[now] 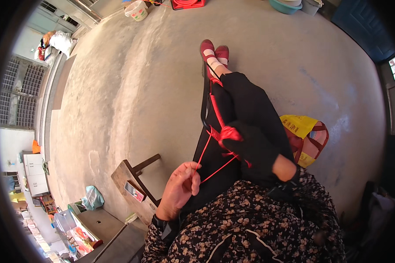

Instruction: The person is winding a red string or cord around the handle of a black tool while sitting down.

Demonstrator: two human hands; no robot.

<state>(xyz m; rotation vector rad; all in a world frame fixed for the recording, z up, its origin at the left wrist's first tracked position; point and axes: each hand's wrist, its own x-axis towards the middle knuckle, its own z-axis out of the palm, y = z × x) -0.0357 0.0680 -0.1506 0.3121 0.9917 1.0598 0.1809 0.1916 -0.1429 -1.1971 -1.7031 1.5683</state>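
A slim black frame [203, 105] lies along my legs, from near my shoes to my lap. Red cord [216, 108] is wound along part of it and coiled around its near end. My right hand [246, 142], in a black glove with red at the fingers, closes around that wound end; the glove hides what lies beneath. My bare left hand [180, 186] pinches a thin red cord between thumb and fingers. From it, two taut strands run up to the wound end, one steep and one slanting right.
A wooden stool [129, 186] on my left carries a phone-like device [134, 191] with red and white keys. Beside my right leg stands a red and yellow bag [306, 138]. A white bucket [137, 11] and teal basin [285, 6] are far off on the concrete floor.
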